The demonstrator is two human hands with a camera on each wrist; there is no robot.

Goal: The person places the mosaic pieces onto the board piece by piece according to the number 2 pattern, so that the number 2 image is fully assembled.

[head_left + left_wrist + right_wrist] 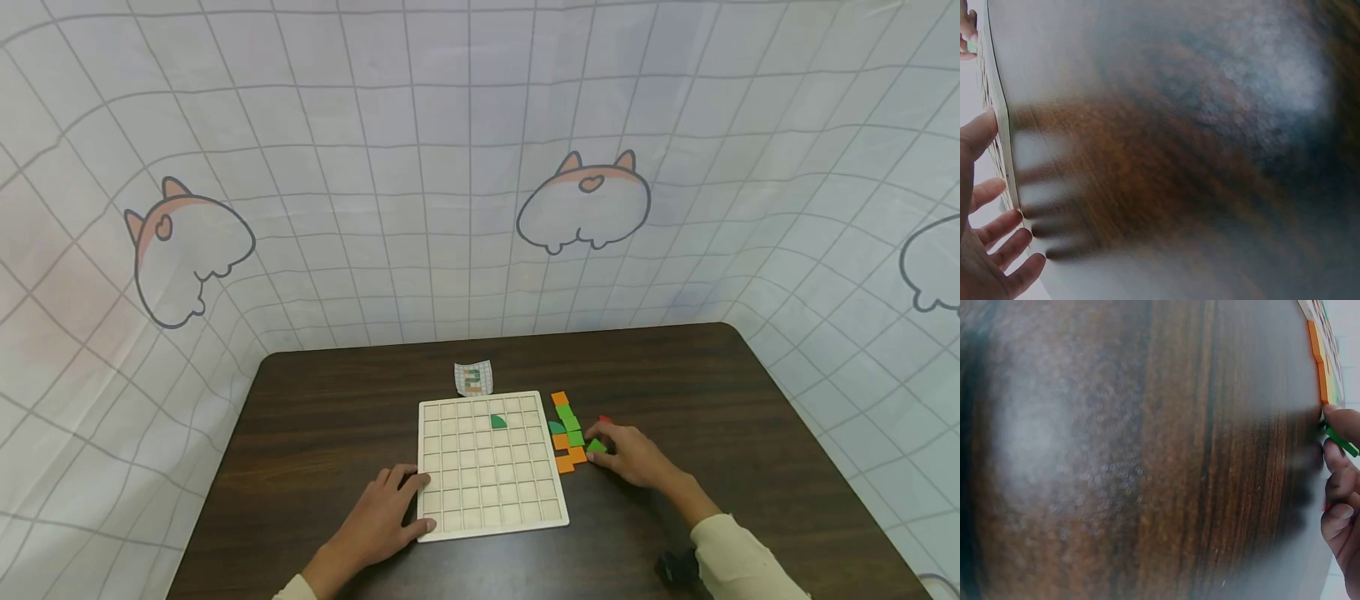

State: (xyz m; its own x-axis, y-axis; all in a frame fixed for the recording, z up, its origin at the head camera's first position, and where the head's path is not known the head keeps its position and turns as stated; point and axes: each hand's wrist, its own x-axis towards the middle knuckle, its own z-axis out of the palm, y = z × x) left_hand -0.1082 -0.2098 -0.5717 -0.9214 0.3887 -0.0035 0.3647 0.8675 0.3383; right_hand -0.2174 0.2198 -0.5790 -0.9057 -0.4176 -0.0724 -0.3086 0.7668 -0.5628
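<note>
A white gridded board point(487, 467) lies on the table, with a dark green quarter-circle tile point(498, 422) in one of its upper cells. At the board's left edge rests my left hand point(378, 517), fingers spread and the thumb near the lower corner; the left wrist view shows the fingertips along the board's rim point(1004, 134). To the right of the board, my right hand point(633, 457) pinches a light green tile point(596, 447) between thumb and index finger. That green tile point(1342, 442) sits tilted in the right wrist view.
Between board and right hand lie several orange tiles point(577, 455), light green tiles point(570, 422) and a dark green piece point(556, 427). A red piece point(605, 419) is partly hidden behind the right hand. A patterned card point(473, 379) lies behind the board; a black object point(677, 568) is beside the right sleeve.
</note>
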